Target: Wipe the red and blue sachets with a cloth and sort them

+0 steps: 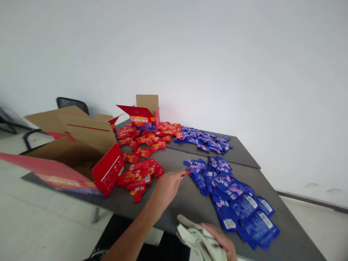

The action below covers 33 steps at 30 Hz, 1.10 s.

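My left hand (166, 186) reaches over the middle of the table, its fingers closed on a red sachet (186, 173), of which only a small end shows. Close to the table's front edge, my right hand (221, 241) grips a crumpled pale cloth (199, 237). Red sachets (138, 175) lie in a loose pile to the left of my left hand. On the right, blue sachets (231, 197) overlap in a long spread, some with white label patches facing up.
A large open red carton (108, 172) stands at the left, flaps spread. Farther back is a smaller open carton (144, 121), with more red sachets (152, 137) around it and blue sachets (206, 137) beside them. A black chair (72, 103) stands behind the grey table (174, 156).
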Each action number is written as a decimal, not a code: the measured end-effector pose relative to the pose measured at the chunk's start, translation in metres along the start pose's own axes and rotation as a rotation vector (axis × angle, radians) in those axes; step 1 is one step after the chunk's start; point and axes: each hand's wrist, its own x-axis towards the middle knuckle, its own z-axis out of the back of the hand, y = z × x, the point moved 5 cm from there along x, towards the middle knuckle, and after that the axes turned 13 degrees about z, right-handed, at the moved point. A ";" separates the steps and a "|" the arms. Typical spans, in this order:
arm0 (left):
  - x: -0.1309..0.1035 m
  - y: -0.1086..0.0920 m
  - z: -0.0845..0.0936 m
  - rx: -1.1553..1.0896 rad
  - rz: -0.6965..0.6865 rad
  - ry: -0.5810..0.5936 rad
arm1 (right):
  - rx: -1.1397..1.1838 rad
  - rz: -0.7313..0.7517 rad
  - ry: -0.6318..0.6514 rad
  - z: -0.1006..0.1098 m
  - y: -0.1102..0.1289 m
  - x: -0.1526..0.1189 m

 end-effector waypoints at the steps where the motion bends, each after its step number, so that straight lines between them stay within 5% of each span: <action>1: -0.017 0.003 -0.004 -0.027 -0.032 0.026 | -0.005 -0.011 -0.004 0.000 0.002 0.000; 9: -0.094 0.050 -0.037 0.026 -0.083 0.154 | -0.065 -0.123 -0.055 -0.005 0.020 0.005; 15: -0.122 0.052 -0.030 0.040 -0.171 0.222 | -0.035 -0.207 -0.101 -0.007 0.017 0.003; 20: -0.136 0.056 -0.022 -0.016 -0.239 0.106 | -0.050 -0.308 -0.283 -0.004 0.009 0.002; 24: -0.143 0.062 -0.026 -0.050 -0.327 0.010 | -0.173 -0.268 -0.443 -0.005 0.016 0.026; 27: -0.144 0.064 -0.029 -0.054 -0.407 -0.054 | -0.193 -0.081 -0.338 -0.023 0.031 0.056; 33: -0.140 0.066 -0.033 -0.054 -0.397 -0.084 | -0.209 0.171 0.280 -0.087 0.032 0.075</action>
